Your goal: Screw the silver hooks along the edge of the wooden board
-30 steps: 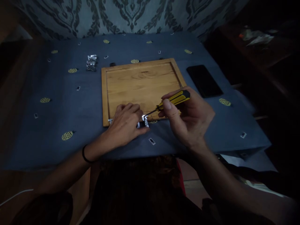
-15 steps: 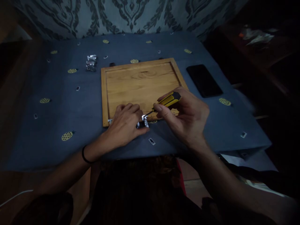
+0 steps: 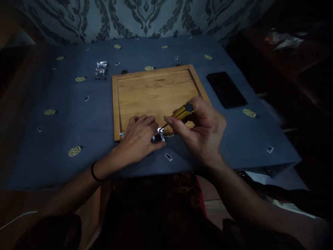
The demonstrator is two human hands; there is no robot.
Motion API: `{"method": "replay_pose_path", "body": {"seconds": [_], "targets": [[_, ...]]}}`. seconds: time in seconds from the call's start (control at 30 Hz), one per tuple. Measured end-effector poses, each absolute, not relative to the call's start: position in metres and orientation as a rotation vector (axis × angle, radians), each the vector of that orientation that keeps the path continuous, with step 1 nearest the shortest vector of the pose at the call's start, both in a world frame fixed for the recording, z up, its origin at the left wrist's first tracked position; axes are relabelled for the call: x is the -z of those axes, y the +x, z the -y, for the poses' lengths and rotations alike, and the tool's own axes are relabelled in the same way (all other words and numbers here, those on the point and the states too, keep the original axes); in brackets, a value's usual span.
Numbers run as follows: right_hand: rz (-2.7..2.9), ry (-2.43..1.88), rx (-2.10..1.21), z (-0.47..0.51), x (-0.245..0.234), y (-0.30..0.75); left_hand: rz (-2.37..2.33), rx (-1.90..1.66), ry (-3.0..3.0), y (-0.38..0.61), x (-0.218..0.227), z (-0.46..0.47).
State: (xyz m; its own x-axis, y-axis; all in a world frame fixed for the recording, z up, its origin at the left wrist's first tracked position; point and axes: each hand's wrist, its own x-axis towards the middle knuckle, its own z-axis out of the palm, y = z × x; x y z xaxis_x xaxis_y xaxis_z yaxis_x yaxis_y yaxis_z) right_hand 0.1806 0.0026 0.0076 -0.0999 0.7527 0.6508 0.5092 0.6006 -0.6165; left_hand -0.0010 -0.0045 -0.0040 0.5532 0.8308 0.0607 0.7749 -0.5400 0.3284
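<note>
Middle: I see left hand (image 3: 139,139) pinch metal piece (image 3: 162,136) at wooden board (image 3: 156,97) | right hand (image 3: 205,133) grips screwdriver (image 3: 182,111), seems unfinished | upper left: loose bits (image 3: 101,71)

Both forearms are bare and slant inward from the lower corners. The left forearm (image 3: 75,189) rises to a nearly straight left wrist (image 3: 104,166); the left hand (image 3: 139,139) lies back uppermost, knuckles raised, fingers bent with their tips hidden, and the left thumb (image 3: 158,145) stretches rightward, apart from them. The right forearm (image 3: 239,194) climbs leftward to the right wrist (image 3: 214,161). The right hand (image 3: 204,133) is turned partly palm up, fingers curled into a grip, the right thumb (image 3: 179,125) extended toward the left hand. The hands are near each other, not touching.
</note>
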Motion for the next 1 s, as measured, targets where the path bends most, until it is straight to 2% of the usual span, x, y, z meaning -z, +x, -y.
{"method": "replay_pose_path", "body": {"seconds": [0.23,0.47,1.0], "targets": [[1.689,-1.059,-0.306,-0.002,-0.006,0.176,-1.341,-0.291,2.539,-0.001,0.003,0.004],[1.592,-1.045,-0.158,0.008,-0.012,0.179,-1.337,-0.281,2.55,-0.002,0.002,0.003],[1.624,-1.152,-0.27,0.008,-0.002,0.185,-1.334,-0.272,2.55,0.0,-0.001,0.004]]}}
